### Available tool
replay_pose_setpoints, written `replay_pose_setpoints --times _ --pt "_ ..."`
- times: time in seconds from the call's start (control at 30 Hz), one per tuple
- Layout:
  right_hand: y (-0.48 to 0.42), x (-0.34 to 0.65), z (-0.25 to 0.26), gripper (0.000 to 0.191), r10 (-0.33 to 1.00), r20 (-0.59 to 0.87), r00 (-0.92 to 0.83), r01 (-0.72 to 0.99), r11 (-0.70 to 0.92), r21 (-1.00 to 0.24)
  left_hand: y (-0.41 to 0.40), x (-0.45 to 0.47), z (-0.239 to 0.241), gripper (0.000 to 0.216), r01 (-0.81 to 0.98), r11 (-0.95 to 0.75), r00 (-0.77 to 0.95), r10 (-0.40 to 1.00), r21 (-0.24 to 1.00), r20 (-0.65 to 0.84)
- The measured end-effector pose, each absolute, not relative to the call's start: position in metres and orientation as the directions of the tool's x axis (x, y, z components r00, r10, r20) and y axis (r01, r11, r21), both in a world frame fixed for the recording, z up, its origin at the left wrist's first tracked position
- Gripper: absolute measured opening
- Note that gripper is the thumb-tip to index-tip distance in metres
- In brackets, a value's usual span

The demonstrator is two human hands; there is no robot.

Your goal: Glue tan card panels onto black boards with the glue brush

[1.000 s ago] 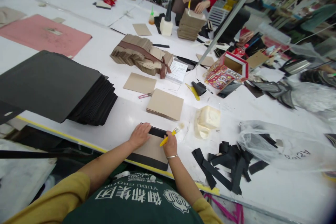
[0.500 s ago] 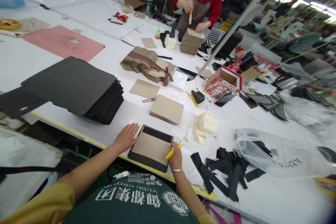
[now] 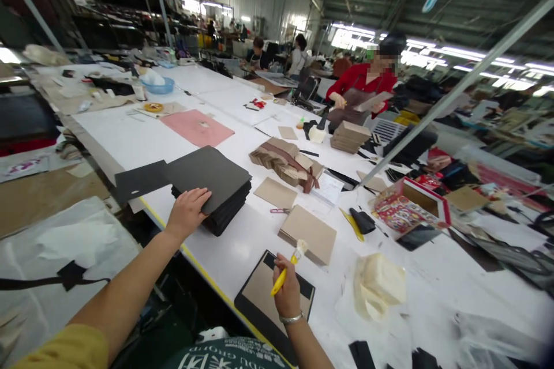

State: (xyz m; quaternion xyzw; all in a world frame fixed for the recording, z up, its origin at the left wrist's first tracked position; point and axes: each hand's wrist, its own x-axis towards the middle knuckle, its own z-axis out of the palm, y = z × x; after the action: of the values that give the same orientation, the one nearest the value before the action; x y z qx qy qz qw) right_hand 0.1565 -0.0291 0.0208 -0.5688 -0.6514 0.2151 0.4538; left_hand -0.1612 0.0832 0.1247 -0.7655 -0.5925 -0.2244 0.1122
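Observation:
My left hand (image 3: 189, 211) rests with its fingers stretched out on the near corner of a stack of black sheets (image 3: 212, 176). In my right hand (image 3: 287, 288) is a paintbrush (image 3: 281, 279) with a yellow handle, its pale bristles pointing up and away from me. Below that hand a black panel (image 3: 249, 290) lies at the table edge with a tan board (image 3: 264, 282) on it; my hand and forearm cover part of both. Just beyond is a stack of tan boards (image 3: 309, 233).
A cream plastic container (image 3: 383, 282) stands to the right. Pink-handled snips (image 3: 280, 210) lie near a single tan board (image 3: 276, 192). Farther off are a tied bundle of tan pieces (image 3: 281, 161) and a red patterned box (image 3: 409, 204). A co-worker in red (image 3: 363, 92) stands across the table.
My left hand has moved left from beside the black panel onto the black stack. My right hand, still holding the paintbrush, is now over the panel. The view has tilted up and swung left.

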Motion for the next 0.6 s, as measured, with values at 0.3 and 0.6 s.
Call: replay_pose_setpoints --times 0.3,0.6 --pt "0.005 0.098 0.098 0.023 0.985 0.111 0.132 0.095 0.099 -0.991 0.025 -0.098 0.138 0.038 0.75 -0.661 0.578 0.63 -0.033 0.519" --pt "-0.062 0.202 0.02 0.013 0.87 0.126 0.476 0.489 -0.143 -0.86 -0.017 -0.027 0.051 0.06 0.643 -0.673 0.605 0.739 0.366 0.296"
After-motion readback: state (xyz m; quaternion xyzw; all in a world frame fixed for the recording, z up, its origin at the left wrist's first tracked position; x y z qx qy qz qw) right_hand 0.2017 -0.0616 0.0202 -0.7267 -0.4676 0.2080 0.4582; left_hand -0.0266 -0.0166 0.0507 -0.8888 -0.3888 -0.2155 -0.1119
